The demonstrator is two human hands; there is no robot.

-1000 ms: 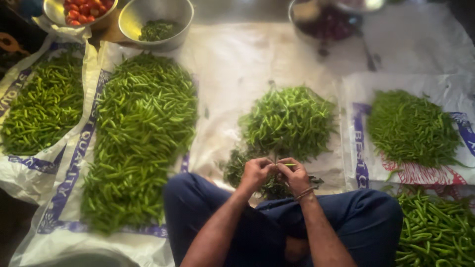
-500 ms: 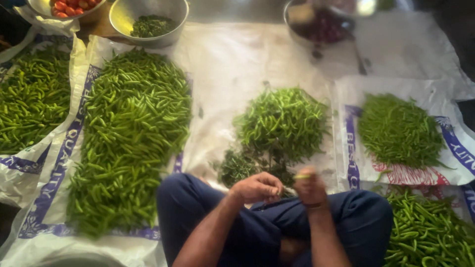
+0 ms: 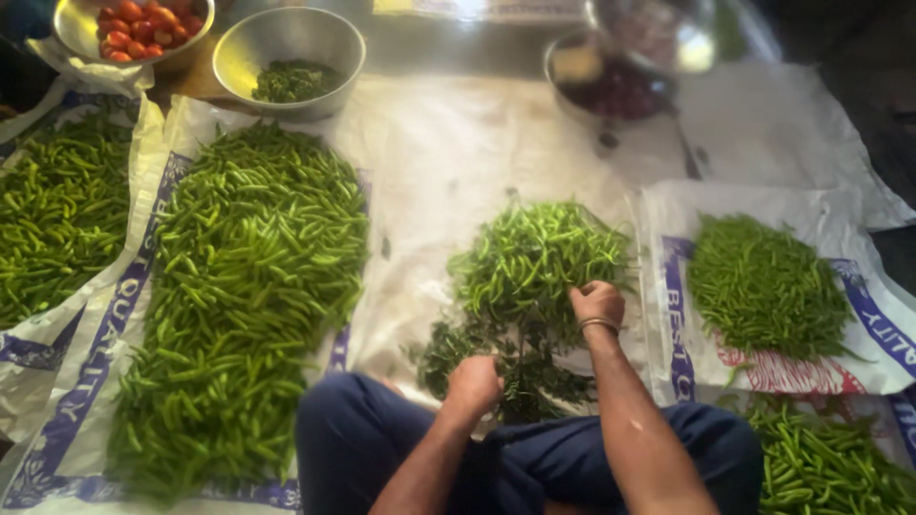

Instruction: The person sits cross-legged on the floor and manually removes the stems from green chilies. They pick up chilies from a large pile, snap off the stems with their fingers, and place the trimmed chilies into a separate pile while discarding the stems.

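I sit cross-legged on the floor in dark blue trousers. My right hand (image 3: 596,302), with a bangle on the wrist, reaches into the near edge of a middle heap of green chillies (image 3: 534,253), fingers curled among them. My left hand (image 3: 474,381) is closed low over a darker pile of stems and leaves (image 3: 458,348) just in front of my knees; what it holds is hidden.
A long heap of green chillies (image 3: 248,286) lies on a white sack at left, another heap (image 3: 52,210) further left. A smaller pile (image 3: 768,281) lies right, more chillies (image 3: 821,463) bottom right. Steel bowls hold tomatoes (image 3: 134,24), green bits (image 3: 291,81) and dark items (image 3: 615,86).
My hands were together in front of my knees; the right one has moved forward into the middle chilli heap and the left has dropped toward the stem pile. The view shifted slightly.
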